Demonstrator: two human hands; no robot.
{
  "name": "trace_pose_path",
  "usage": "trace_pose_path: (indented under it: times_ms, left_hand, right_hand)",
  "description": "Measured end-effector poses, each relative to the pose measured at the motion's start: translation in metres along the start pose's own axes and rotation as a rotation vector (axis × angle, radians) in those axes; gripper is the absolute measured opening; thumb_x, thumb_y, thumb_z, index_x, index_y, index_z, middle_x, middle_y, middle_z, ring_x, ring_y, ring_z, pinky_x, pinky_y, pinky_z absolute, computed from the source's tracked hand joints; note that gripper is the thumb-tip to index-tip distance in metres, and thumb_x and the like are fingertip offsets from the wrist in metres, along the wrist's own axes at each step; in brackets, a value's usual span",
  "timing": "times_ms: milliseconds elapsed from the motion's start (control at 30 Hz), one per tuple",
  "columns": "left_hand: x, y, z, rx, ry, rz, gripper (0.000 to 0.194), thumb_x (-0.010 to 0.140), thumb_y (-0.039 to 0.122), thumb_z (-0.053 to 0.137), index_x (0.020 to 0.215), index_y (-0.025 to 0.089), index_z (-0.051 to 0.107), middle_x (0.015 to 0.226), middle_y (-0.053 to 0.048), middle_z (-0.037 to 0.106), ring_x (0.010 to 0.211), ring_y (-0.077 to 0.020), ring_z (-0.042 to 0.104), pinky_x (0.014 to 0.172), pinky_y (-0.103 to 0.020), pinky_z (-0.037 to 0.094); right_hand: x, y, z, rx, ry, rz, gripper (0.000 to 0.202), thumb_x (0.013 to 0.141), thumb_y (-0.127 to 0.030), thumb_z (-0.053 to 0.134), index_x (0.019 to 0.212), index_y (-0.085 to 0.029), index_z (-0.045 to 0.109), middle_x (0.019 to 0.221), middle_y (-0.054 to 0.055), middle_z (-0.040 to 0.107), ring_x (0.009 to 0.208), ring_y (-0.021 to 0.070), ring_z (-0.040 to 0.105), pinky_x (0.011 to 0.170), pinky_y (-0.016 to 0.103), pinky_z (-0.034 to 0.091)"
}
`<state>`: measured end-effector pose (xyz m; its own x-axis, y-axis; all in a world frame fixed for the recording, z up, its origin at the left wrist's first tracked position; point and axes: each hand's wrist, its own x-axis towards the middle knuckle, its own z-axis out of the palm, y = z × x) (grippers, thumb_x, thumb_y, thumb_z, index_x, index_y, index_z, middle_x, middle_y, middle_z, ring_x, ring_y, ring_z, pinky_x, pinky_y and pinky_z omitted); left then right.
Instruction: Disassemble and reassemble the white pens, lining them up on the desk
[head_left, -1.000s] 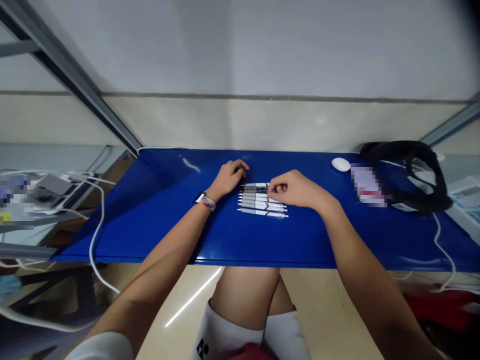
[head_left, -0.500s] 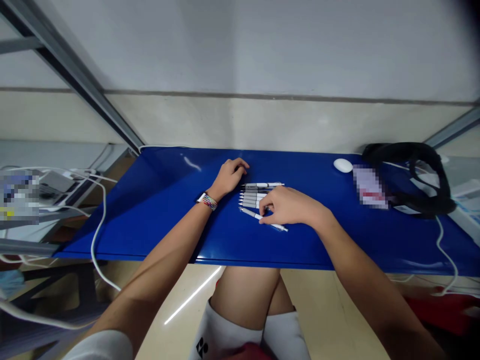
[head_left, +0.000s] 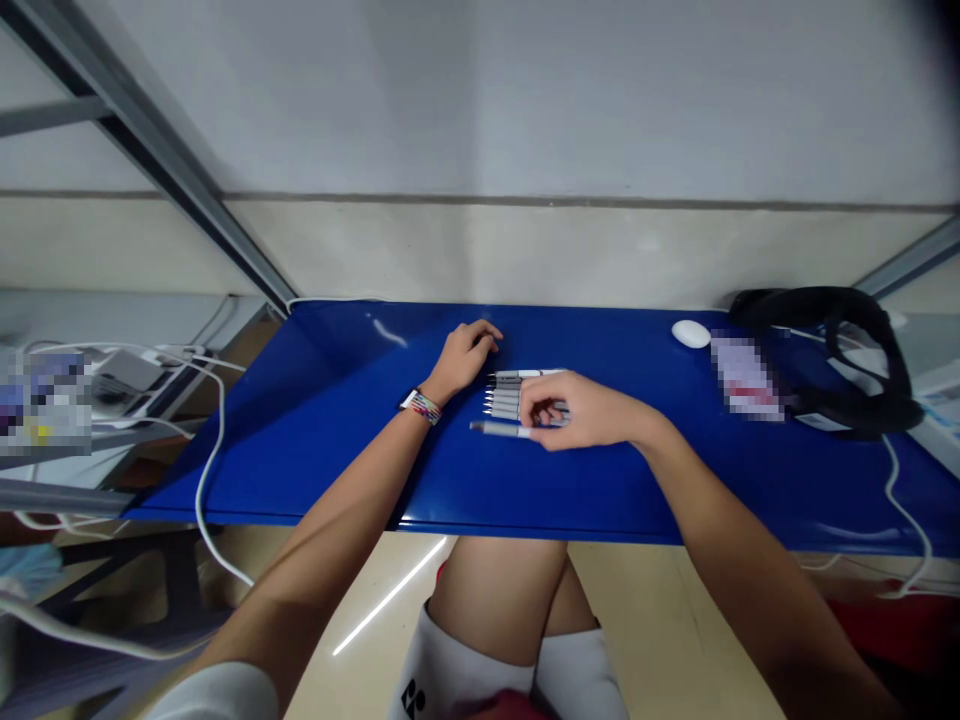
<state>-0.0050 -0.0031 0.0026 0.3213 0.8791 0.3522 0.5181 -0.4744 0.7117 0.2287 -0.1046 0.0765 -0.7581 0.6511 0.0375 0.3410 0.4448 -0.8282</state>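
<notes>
Several white and grey pens (head_left: 505, 397) lie side by side on the blue table (head_left: 337, 430), their tips pointing left. My right hand (head_left: 574, 408) pinches one more pen (head_left: 499, 429) at the near side of the row, roughly parallel to the others; its right end is hidden by the fingers. The hand also covers the right part of the row. My left hand (head_left: 466, 355) rests on the table just beyond and left of the pens, with slightly bent fingers apart and nothing in them.
At the right of the table are a white mouse (head_left: 691, 334), a blurred packet (head_left: 746, 375) and a black strap-like headset (head_left: 892, 370). White cables (head_left: 212, 440) hang at the left edge. A wall stands behind.
The pen in my right hand has turned from slanted to nearly level, in line with the row. My left hand has stayed about where it was on the table.
</notes>
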Motion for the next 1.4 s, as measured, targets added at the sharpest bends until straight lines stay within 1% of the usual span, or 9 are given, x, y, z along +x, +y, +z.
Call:
trace_pose_path:
  times_ms: [167, 300, 433, 567, 667, 767, 867, 1133, 1400]
  left_hand:
    - [0.001, -0.002, 0.0, -0.003, 0.018, 0.002, 0.027, 0.096, 0.021, 0.047, 0.101, 0.022, 0.074, 0.09, -0.004, 0.079, 0.093, -0.025, 0.07, 0.095, -0.041, 0.051]
    - [0.001, -0.001, 0.0, -0.095, 0.042, 0.011, 0.029, 0.1, 0.023, 0.047, 0.11, 0.021, 0.074, 0.091, -0.004, 0.078, 0.092, -0.0225, 0.071, 0.093, -0.038, 0.052]
    - [-0.002, 0.008, 0.002, -0.137, 0.03, 0.088, 0.033, 0.096, 0.03, 0.064, 0.128, 0.023, 0.072, 0.106, -0.005, 0.08, 0.097, -0.0215, 0.073, 0.09, -0.036, 0.055]
    - [-0.005, 0.019, 0.003, -0.119, -0.02, 0.184, 0.021, 0.093, 0.034, 0.076, 0.112, 0.026, 0.08, 0.112, -0.006, 0.082, 0.105, -0.0233, 0.073, 0.091, -0.038, 0.055]
    - [-0.005, 0.022, 0.002, -0.13, 0.006, 0.186, 0.014, 0.094, 0.038, 0.077, 0.099, 0.025, 0.082, 0.104, -0.005, 0.083, 0.098, -0.0229, 0.073, 0.088, -0.039, 0.054]
    - [-0.004, 0.02, 0.001, -0.134, 0.064, 0.159, 0.015, 0.093, 0.037, 0.079, 0.098, 0.024, 0.081, 0.104, -0.006, 0.082, 0.095, -0.0224, 0.072, 0.086, -0.038, 0.054]
    - [-0.003, 0.018, 0.0, -0.118, 0.07, 0.141, 0.016, 0.093, 0.039, 0.078, 0.1, 0.024, 0.081, 0.105, -0.006, 0.082, 0.096, -0.0228, 0.072, 0.087, -0.038, 0.054]
    - [-0.006, 0.02, 0.003, -0.169, 0.024, 0.118, 0.019, 0.101, 0.039, 0.068, 0.102, 0.022, 0.076, 0.104, -0.005, 0.081, 0.09, -0.0192, 0.07, 0.081, -0.033, 0.049]
    - [-0.001, 0.018, 0.001, -0.386, 0.05, -0.02, 0.051, 0.106, 0.055, 0.057, 0.073, 0.018, 0.069, 0.058, 0.0, 0.057, 0.06, -0.0142, 0.053, 0.067, -0.031, 0.043]
  right_hand:
    - [0.003, 0.026, -0.018, 0.276, 0.352, 0.102, 0.013, 0.092, -0.035, 0.068, 0.089, -0.022, 0.067, 0.075, 0.001, 0.067, 0.07, 0.0168, 0.062, 0.067, 0.03, 0.047]
    - [0.01, 0.057, -0.022, 0.181, 0.713, 0.189, 0.024, 0.093, -0.044, 0.071, 0.085, -0.022, 0.068, 0.064, -0.002, 0.055, 0.059, 0.0145, 0.052, 0.059, 0.029, 0.043]
    - [0.016, 0.074, -0.019, 0.098, 0.736, 0.152, 0.027, 0.09, -0.048, 0.075, 0.091, -0.021, 0.079, 0.081, 0.003, 0.073, 0.078, 0.0201, 0.067, 0.074, 0.033, 0.052]
    - [0.017, 0.078, -0.016, 0.069, 0.728, 0.11, 0.027, 0.087, -0.048, 0.08, 0.098, -0.024, 0.083, 0.104, 0.007, 0.082, 0.101, 0.0259, 0.074, 0.093, 0.04, 0.055]
    - [0.017, 0.082, -0.017, 0.136, 0.786, 0.145, 0.03, 0.084, -0.049, 0.082, 0.099, -0.023, 0.082, 0.097, 0.007, 0.081, 0.088, 0.0227, 0.072, 0.078, 0.034, 0.056]
    - [0.017, 0.089, -0.02, 0.328, 0.85, 0.209, 0.03, 0.082, -0.048, 0.079, 0.095, -0.021, 0.08, 0.077, 0.002, 0.071, 0.059, 0.0136, 0.057, 0.053, 0.027, 0.042]
    - [0.019, 0.095, -0.022, 0.473, 0.879, 0.223, 0.029, 0.077, -0.045, 0.081, 0.091, -0.019, 0.078, 0.072, 0.0, 0.066, 0.051, 0.0097, 0.049, 0.045, 0.025, 0.033]
    - [0.023, 0.097, -0.021, 0.649, 0.919, 0.13, 0.033, 0.07, -0.043, 0.093, 0.089, -0.019, 0.079, 0.074, 0.002, 0.071, 0.059, 0.0121, 0.06, 0.052, 0.025, 0.046]
    - [0.024, 0.095, -0.019, 0.666, 0.854, 0.043, 0.035, 0.069, -0.042, 0.098, 0.093, -0.021, 0.084, 0.079, 0.004, 0.078, 0.068, 0.0164, 0.071, 0.066, 0.031, 0.058]
